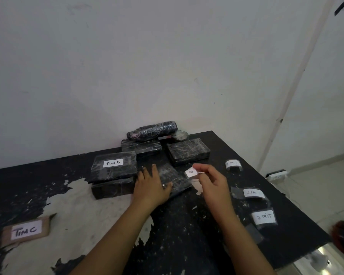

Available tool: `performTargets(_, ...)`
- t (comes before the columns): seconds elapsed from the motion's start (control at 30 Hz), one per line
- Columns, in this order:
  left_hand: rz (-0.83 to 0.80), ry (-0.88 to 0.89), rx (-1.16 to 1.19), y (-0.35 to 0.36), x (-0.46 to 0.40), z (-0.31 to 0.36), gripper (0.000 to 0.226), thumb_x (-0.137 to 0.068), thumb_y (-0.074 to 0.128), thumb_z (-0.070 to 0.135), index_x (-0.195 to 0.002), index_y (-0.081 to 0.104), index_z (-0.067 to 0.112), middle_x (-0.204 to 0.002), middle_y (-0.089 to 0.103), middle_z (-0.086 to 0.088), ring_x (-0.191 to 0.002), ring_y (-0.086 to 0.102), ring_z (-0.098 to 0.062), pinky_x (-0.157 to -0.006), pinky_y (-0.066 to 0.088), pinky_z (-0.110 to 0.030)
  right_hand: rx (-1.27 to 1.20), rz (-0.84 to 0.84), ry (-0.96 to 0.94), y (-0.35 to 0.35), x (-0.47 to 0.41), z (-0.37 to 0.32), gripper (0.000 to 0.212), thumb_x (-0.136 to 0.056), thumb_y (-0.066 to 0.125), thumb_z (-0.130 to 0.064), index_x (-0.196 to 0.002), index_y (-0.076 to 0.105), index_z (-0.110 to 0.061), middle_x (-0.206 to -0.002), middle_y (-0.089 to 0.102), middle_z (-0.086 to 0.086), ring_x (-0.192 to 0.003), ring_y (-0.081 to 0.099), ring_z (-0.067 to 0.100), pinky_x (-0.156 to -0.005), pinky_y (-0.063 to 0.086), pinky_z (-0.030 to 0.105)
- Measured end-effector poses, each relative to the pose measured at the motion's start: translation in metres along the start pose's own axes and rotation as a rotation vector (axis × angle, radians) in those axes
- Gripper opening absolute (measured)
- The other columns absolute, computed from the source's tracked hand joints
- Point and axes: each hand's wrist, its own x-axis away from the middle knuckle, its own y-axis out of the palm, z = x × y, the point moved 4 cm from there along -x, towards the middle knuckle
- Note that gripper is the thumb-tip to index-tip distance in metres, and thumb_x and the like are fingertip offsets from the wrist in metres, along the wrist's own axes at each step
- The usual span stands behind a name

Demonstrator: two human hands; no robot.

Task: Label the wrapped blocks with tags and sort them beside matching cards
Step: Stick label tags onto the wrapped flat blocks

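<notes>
Glossy film-wrapped blocks (pixel 188 153); chipped, matt black table (pixel 48 175)

The left hand (pixel 151 187) covers part of a wrapped block (pixel 173 179); the middle tag's (pixel 253 193) writing is unreadable.

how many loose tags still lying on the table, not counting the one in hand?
3, all along the table's right side: far tag beyond the right hand, middle tag beside that wrist, near tag closest to the camera. Others may be hidden.
</notes>
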Motion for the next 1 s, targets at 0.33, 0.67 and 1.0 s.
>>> performTargets(0.33,0.035,-0.025,0.468,-0.002,-0.002,-0.007,0.116,-0.065,0.092,0.073,-0.157,0.044,0.021,-0.148,0.036,-0.007,-0.139,0.049,-0.032,-0.114,0.048,-0.039,0.039,-0.064,-0.034,0.004,0.0,-0.005,0.023,-0.099,0.081,-0.012,-0.11,0.082,-0.031,-0.106,0.082,-0.008,-0.103,0.077,0.012,-0.092,0.062,0.034)
performTargets(0.67,0.034,0.047,1.009,-0.01,0.005,-0.019,0.048,-0.08,0.096,0.017,-0.121,0.071,0.025,-0.125,0.07,-0.009,-0.104,0.075,-0.021,-0.085,0.063,-0.029,-0.046,-0.032,0.068,0.017,0.009,-0.017,0.007,-0.103,0.076,-0.03,-0.099,0.081,-0.029,-0.097,0.081,0.002,-0.093,0.079,0.025,-0.078,0.068,0.041)
performTargets(1.0,0.06,0.025,1.091,-0.018,0.028,-0.026,0.03,-0.094,0.08,0.01,-0.121,0.071,0.02,-0.117,0.076,-0.003,-0.092,0.078,-0.021,-0.077,0.063,-0.029,0.021,-0.051,0.085,0.034,0.019,-0.026,0.026,-0.102,0.069,-0.018,-0.076,0.072,-0.011,-0.077,0.074,0.009,-0.066,0.059,0.009,-0.067,0.049,0.03)
